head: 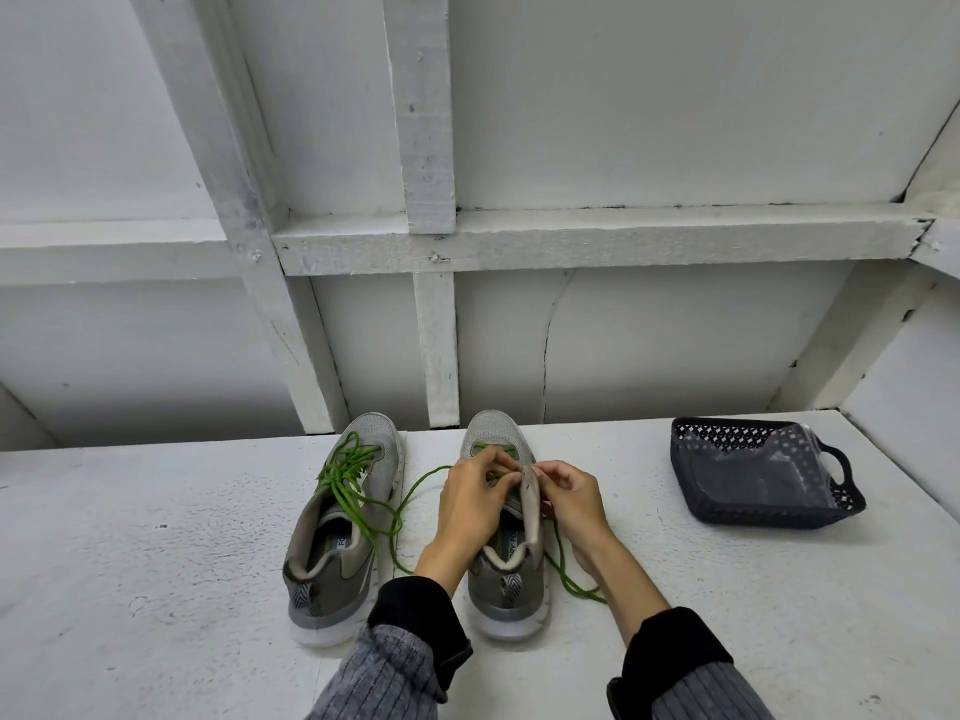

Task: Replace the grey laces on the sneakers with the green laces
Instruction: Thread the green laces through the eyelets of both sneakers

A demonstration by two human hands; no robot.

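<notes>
White-painted tabletop (156, 537) is carrying everything here, with a dark woven plastic basket (763, 478) sitting well apart at the right and holding what looks like clear packaging. Two grey sneakers are standing side by side, toes to the wall. The left sneaker (340, 517) is already carrying a green lace (345, 467), bunched loosely over its eyelets and trailing off toward its neighbour. The right sneaker (506, 537) is being laced: its own green lace (496, 452) is crossing the lowest eyelets only, with both free ends lying slack on either side.

The left hand (475, 504) is pinching the lace over the tongue, fingers curled; the right hand (569, 493) is pinching at the tongue's edge, though what exactly it is gripping is hidden.

Likely risks: the long slack ends are tangling with the other shoe's trailing lace, a skipped eyelet is going unnoticed behind the fingers, or uneven pulling is leaving one end too short.
</notes>
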